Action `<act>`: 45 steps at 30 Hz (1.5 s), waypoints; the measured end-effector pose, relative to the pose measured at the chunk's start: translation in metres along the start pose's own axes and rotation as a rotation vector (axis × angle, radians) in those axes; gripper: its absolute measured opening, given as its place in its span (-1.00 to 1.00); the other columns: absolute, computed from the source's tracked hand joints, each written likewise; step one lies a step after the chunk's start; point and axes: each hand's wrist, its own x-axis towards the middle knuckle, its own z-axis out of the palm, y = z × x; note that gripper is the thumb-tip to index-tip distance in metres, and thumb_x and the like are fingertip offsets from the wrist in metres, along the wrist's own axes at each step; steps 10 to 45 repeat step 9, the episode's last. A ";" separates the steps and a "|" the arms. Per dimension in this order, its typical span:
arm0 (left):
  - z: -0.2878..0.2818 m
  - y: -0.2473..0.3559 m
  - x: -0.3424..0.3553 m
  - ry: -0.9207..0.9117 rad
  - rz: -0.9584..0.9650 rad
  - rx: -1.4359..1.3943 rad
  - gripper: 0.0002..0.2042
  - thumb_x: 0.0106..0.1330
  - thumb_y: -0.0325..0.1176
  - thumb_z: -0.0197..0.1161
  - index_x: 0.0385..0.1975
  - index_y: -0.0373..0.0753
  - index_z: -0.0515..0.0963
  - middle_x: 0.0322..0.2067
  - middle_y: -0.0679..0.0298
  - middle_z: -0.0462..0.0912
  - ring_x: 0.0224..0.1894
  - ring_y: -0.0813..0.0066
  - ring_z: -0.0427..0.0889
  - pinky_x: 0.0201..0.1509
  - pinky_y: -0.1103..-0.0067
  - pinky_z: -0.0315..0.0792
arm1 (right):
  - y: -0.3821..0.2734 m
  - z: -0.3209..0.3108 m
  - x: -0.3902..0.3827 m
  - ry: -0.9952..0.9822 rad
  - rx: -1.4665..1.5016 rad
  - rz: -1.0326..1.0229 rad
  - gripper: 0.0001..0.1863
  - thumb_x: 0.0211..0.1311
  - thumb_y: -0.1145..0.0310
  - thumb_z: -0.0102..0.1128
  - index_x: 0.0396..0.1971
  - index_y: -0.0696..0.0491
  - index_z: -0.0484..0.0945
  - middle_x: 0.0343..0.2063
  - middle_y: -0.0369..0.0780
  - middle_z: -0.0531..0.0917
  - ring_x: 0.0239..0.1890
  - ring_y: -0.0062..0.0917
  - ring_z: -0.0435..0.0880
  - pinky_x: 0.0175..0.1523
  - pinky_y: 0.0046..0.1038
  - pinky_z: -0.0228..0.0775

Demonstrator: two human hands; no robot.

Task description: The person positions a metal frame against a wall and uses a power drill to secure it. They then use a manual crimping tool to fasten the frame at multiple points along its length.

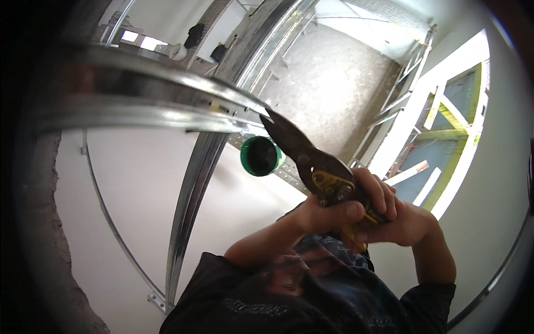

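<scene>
A pair of tin snips point(303, 153) with dark blades and yellow-and-black handles is held up in front of my chest. My left hand point(328, 216) is closed around the handles, with its thumb lying across them. My right hand point(397, 220) is closed on the handles too, pressed against the left; their fingers partly overlap. The blades are a little apart, and their tips are at the flange of a shiny metal stud profile point(222, 103) that comes in from the left. Whether they touch the metal, I cannot tell. Just below the blades is a round green container point(261, 156).
An upright metal profile point(192, 217) runs down to a bracket point(157, 301) at lower left. A perforated metal strip point(292, 181) passes behind the green container. Scaffolding or a ladder point(397, 106) stands at right, beside a window opening with yellowish bars point(445, 135). Rough wall edge at far left.
</scene>
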 end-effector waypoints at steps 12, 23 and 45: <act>0.023 0.022 0.010 0.230 -0.102 0.122 -0.65 0.38 0.05 0.16 -0.22 -0.15 0.45 -0.28 0.16 0.56 -0.04 0.25 0.63 0.44 0.21 0.12 | -0.037 -0.025 0.012 -0.279 -0.084 0.103 -0.27 0.33 0.30 0.32 0.40 0.09 0.17 -0.09 -0.10 0.64 0.07 -0.40 0.62 0.20 -0.41 0.44; 0.023 0.022 0.010 0.230 -0.102 0.122 -0.65 0.38 0.05 0.16 -0.22 -0.15 0.45 -0.28 0.16 0.56 -0.04 0.25 0.63 0.44 0.21 0.12 | -0.037 -0.025 0.012 -0.279 -0.084 0.103 -0.27 0.33 0.30 0.32 0.40 0.09 0.17 -0.09 -0.10 0.64 0.07 -0.40 0.62 0.20 -0.41 0.44; 0.023 0.022 0.010 0.230 -0.102 0.122 -0.65 0.38 0.05 0.16 -0.22 -0.15 0.45 -0.28 0.16 0.56 -0.04 0.25 0.63 0.44 0.21 0.12 | -0.037 -0.025 0.012 -0.279 -0.084 0.103 -0.27 0.33 0.30 0.32 0.40 0.09 0.17 -0.09 -0.10 0.64 0.07 -0.40 0.62 0.20 -0.41 0.44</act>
